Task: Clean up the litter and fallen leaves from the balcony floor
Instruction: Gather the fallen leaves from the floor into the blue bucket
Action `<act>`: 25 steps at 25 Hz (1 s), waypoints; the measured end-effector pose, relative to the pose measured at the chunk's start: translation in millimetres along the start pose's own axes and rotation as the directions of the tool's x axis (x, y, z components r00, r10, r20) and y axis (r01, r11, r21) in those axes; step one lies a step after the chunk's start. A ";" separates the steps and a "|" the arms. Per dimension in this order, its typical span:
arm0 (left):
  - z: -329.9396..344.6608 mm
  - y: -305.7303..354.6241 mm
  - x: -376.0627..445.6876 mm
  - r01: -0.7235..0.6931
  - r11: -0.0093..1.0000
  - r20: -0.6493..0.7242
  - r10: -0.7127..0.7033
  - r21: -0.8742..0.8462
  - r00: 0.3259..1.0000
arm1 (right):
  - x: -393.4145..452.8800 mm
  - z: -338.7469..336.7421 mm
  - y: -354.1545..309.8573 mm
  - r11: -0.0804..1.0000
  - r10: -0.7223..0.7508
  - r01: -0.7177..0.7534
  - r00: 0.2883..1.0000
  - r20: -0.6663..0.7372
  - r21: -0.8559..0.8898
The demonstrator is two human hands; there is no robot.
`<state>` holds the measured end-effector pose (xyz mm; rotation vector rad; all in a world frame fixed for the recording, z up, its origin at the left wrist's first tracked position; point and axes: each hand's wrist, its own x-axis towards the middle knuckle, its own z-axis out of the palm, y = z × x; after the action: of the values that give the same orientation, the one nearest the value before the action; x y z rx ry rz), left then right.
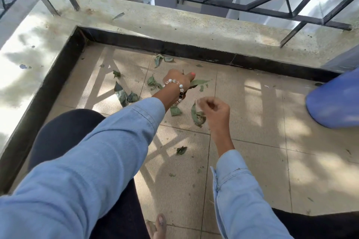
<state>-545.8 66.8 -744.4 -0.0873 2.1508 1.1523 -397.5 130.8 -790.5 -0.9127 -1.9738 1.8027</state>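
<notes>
My left hand [179, 78], with a bead bracelet on the wrist, reaches far forward over the tiled balcony floor [252, 118] and grips a long green leaf [199, 82]. My right hand [215, 110] hovers nearer to me with its fingers curled; nothing shows in it. Just left of it lies a curled leaf [196, 116]. More leaves lie on the tiles: a dark cluster [124, 95] at left, one [153, 81] beside my left wrist, a pair [161, 59] by the far kerb, a small one [181, 150] nearer me.
A raised concrete ledge [174, 25] with a dark kerb borders the floor at the back and left, topped by a black metal railing [252, 4]. A blue plastic container [336, 101] stands at the right edge. My knees and a bare foot [158, 227] fill the foreground.
</notes>
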 end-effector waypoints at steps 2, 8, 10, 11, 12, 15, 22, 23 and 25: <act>-1.1 -3.0 6.1 0.042 0.998 0.011 -0.041 -0.041 0.999 | -13.9 -2.0 33.5 0.936 0.201 -0.084 0.925 0.321 -0.343; -6.4 0.3 4.9 0.106 0.978 0.047 -0.099 -0.180 0.994 | -49.0 23.4 99.5 0.717 0.195 0.223 0.845 0.497 -0.660; -10.5 -1.2 4.7 0.127 0.963 0.061 -0.116 -0.237 0.991 | -39.4 15.5 95.6 0.869 0.101 0.025 0.969 0.226 -0.494; -12.7 -0.7 2.2 0.135 0.954 0.061 -0.123 -0.270 0.991 | -27.3 10.8 90.5 0.886 0.034 0.004 0.997 0.074 -0.463; -14.5 -0.5 0.1 0.143 0.942 0.056 -0.132 -0.302 0.990 | -13.2 7.2 85.6 0.863 -0.022 0.002 0.999 -0.034 -0.505; -20.8 -1.4 -1.9 0.171 0.921 0.050 -0.164 -0.350 0.985 | 24.4 10.9 83.9 0.714 -0.060 0.067 0.998 0.034 -0.697; -28.5 -5.1 -5.9 0.198 0.915 0.054 -0.191 -0.353 0.980 | -3.3 19.9 110.1 0.265 -0.060 0.404 0.913 0.403 -0.876; -27.8 -4.5 -9.2 0.206 0.908 0.076 -0.192 -0.364 0.979 | -7.8 15.6 107.5 0.290 -0.128 0.423 0.906 0.404 -0.858; -25.0 -2.9 -12.4 0.216 0.894 0.109 -0.188 -0.392 0.976 | -10.4 6.6 97.2 0.507 -0.174 0.292 0.956 0.236 -0.811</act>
<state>-548.8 43.0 -729.8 -0.4394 1.7660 1.4330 -370.4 119.3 -884.0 -0.6791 -2.9398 0.6627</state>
